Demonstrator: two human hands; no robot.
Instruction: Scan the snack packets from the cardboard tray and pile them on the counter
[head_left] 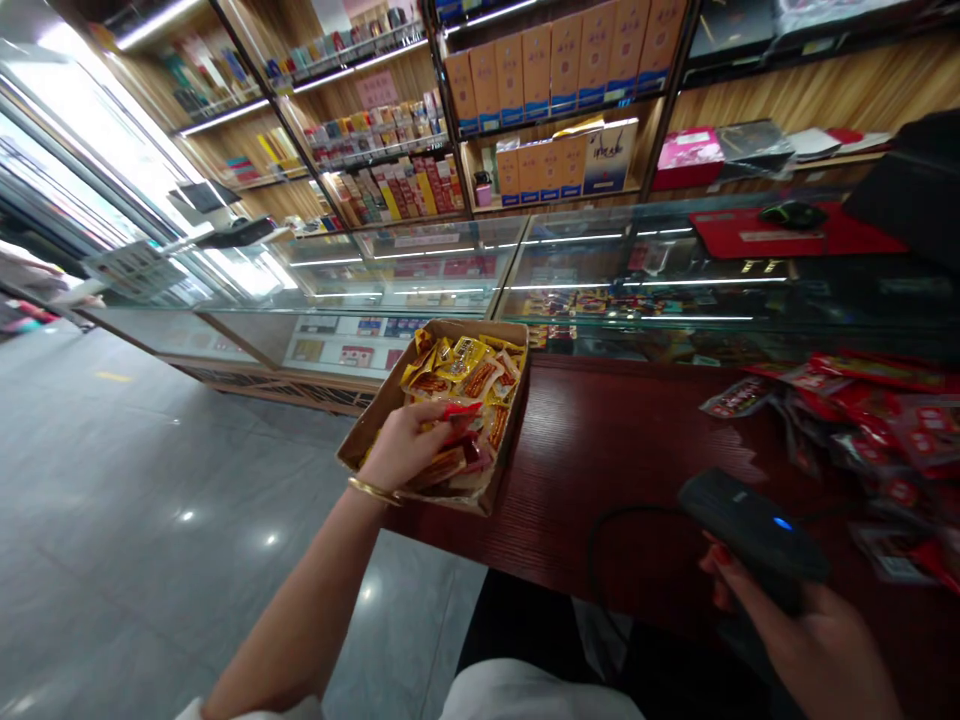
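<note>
My left hand (412, 440), with a gold bangle at the wrist, reaches into a shallow cardboard box (514, 440). Its fingers are closed on a small red snack packet (463, 410); part of the packet is hidden by the hand. Around and under the fingers lie several yellow snack packets (466, 355) in shiny wrappers. At the lower right, my right hand (810, 630) is wrapped round the handle of a black barcode scanner (742, 525), which shows a blue light on top. A dark cable runs from the scanner's side across the table.
The box sits at the left edge of a dark red wooden table (570, 430). A heap of red snack packets (877, 410) covers the table's right side. Behind stands a glass display counter (420, 265), with a mouse (793, 213) on a red mat. Stocked shelves line the wall.
</note>
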